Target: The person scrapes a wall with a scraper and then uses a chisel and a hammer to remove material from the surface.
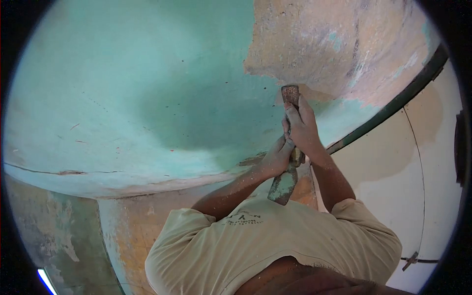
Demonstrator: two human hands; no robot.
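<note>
Fingers [295,115] of both hands grip scraper [290,96] against painted wall [147,88].

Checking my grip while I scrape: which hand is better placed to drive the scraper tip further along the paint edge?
Right, probably. The right hand grips the scraper highest, just behind the tip at the edge of the turquoise paint. The left hand holds lower down, better for steadying.

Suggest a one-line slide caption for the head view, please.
Both hands grip a scraper against a turquoise painted surface.
</note>
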